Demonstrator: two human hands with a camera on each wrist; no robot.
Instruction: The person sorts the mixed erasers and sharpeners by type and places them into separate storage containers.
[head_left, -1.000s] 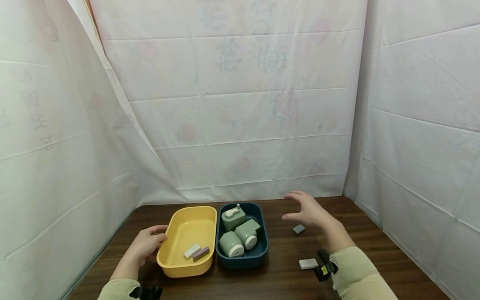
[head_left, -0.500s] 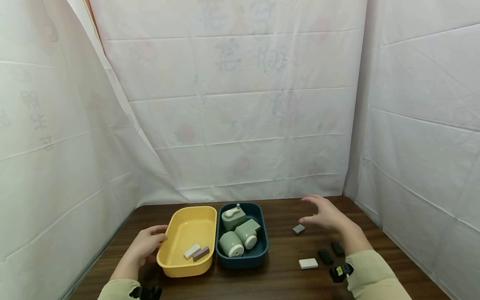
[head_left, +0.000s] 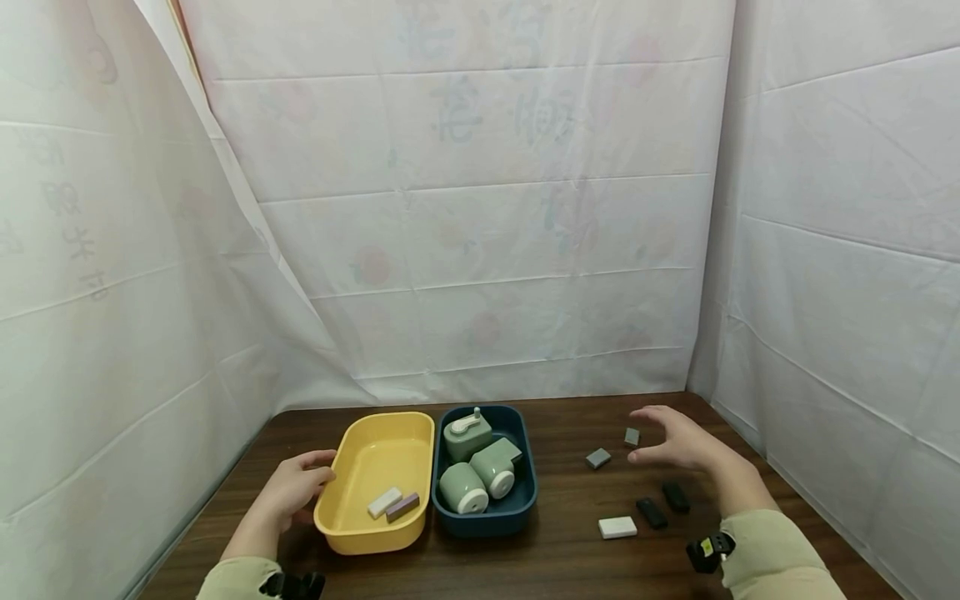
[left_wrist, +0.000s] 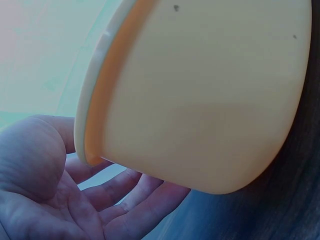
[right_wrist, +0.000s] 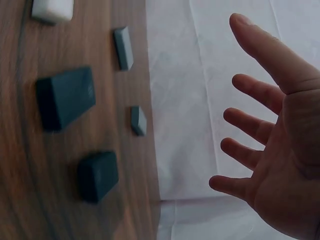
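My left hand (head_left: 287, 493) holds the left rim of a yellow tray (head_left: 350, 446); in the left wrist view its thumb meets the rim and its fingers pass partly hidden behind the wall. A white block (head_left: 385, 502) and a purple block (head_left: 402, 507) lie inside. My right hand (head_left: 686, 443) hovers with spread fingers above the table's right side, holding nothing. Nearest to it is a small grey block (head_left: 632, 437), with a second grey block (head_left: 597, 457) to its left. Two black blocks (right_wrist: 67, 97) and a white block (head_left: 617, 527) lie nearer the front.
Touching the yellow tray's right side is a dark blue tray (head_left: 483, 525) with three pale green objects (head_left: 495, 467) that have white parts. A white curtain (head_left: 480, 250) hangs behind the brown wooden table (head_left: 555, 558) and along both sides.
My right hand has moved right and slightly nearer, uncovering the black blocks and the farther grey block. My left hand and both trays have stayed in place.
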